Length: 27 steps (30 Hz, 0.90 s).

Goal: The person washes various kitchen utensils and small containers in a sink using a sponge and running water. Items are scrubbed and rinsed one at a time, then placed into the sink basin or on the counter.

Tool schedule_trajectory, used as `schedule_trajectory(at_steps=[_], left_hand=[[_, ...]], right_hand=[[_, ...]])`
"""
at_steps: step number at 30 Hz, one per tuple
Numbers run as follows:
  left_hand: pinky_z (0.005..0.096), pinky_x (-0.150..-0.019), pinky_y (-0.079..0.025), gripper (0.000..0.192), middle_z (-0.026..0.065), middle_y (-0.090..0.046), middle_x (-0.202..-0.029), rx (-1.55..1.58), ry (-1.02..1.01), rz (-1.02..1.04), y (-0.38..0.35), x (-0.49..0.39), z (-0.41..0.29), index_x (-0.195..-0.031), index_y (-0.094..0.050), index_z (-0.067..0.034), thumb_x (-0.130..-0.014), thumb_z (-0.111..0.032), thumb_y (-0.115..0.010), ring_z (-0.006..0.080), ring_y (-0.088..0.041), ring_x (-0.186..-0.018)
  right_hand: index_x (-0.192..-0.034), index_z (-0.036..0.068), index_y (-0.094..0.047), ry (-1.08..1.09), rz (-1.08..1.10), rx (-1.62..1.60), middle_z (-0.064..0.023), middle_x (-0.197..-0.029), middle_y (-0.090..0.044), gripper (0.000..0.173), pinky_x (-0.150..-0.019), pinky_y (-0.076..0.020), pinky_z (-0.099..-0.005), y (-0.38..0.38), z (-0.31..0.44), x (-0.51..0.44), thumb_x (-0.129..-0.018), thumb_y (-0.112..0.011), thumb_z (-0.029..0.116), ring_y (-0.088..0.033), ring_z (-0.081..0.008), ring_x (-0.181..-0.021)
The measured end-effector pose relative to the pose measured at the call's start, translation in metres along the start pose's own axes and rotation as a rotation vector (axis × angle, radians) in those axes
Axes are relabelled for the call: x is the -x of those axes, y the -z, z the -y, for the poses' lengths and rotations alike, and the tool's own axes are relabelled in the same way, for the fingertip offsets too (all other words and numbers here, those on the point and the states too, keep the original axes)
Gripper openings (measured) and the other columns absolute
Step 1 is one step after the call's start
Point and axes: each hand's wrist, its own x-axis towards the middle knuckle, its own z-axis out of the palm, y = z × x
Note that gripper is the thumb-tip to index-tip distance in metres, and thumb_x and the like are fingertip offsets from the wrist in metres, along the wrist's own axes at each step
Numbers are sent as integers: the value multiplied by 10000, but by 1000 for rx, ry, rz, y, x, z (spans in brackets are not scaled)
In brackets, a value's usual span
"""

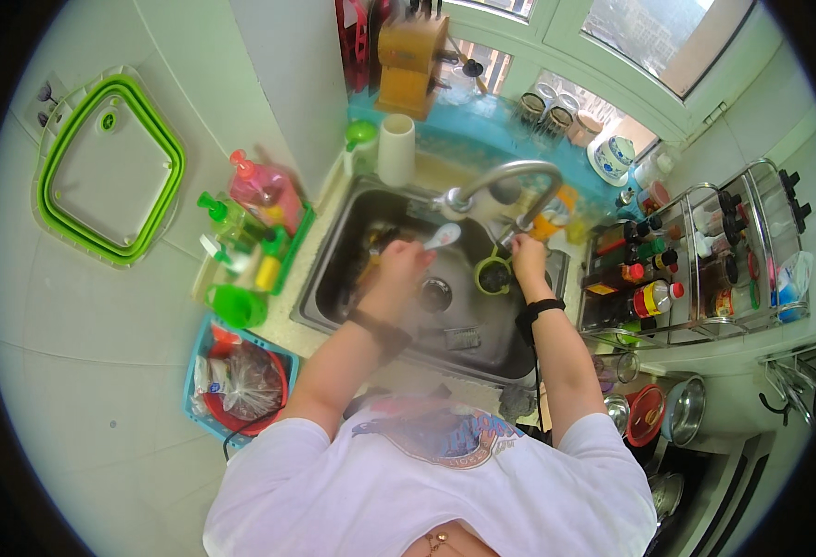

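Over the left half of the steel kitchen sink (331,240), my left hand (402,264) grips a white spoon (442,237) with a coloured pattern, its bowl pointing right. My right hand (527,256) is at the end of the curved metal faucet (555,182); its fingers seem closed around the handle of a green-rimmed strainer (493,273), though blur hides the exact hold. The strainer hangs above the right part of the basin. Below lie the round drain (435,295) and a small ridged metal piece (462,338). Blurred utensils (380,240) rest at the basin's left side.
Left of the sink stand soap bottles (268,188) in a green rack (295,250), with a green cup (238,306) nearby. A knife block (411,63), a white cylindrical container (396,150) and glasses (554,118) line the back. A metal rack (693,334) of bottles stands right.
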Motion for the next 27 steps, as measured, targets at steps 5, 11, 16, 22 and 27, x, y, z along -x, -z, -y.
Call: schedule_trajectory(at_steps=[5, 11, 16, 22, 27], left_hand=[[316, -731, -575, 105, 84, -604, -831, -9, -4, -16, -5, -5, 3, -819, -506, -42, -842, -13, -604, 239, -669, -815], [321, -730, -578, 96, 89, -605, -840, -24, -12, -25, -6, -8, 3, -834, -506, -38, -847, -16, -599, 241, -669, -813], [319, -721, -583, 93, 98, -605, -849, -7, -20, -2, -5, -7, 1, -837, -502, -30, -854, -15, -592, 244, -670, -821], [323, -739, -580, 86, 102, -609, -867, -10, -21, -2, -2, -11, 3, -852, -506, -23, -859, -6, -590, 243, -669, -834], [341, -830, -553, 87, 101, -615, -888, 42, -24, 35, -1, -25, 17, -877, -518, -10, -849, 14, -597, 250, -654, -886]], right_hand=[[-859, 22, -672, -40, -7, -145, -209, -825, -651, 128, -721, -494, -459, 2, 3, 5, -820, -634, 138, -621, -401, -799], [-857, 14, -674, -19, 18, -134, -207, -833, -651, 128, -730, -492, -456, 0, 3, 8, -827, -623, 128, -618, -400, -802], [-842, 8, -668, 21, 29, -5, -208, -823, -647, 122, -728, -488, -459, 1, 6, 7, -830, -607, 113, -614, -399, -798], [-1038, 3, -602, 73, -268, 114, -210, -978, -608, 294, -790, -460, -466, 29, 39, 21, -800, -665, 165, -566, -399, -919], [-1106, -16, -554, 193, -330, -280, -183, -1054, -592, 356, -791, -481, -419, -8, 81, 14, -849, -666, 203, -572, -338, -945]])
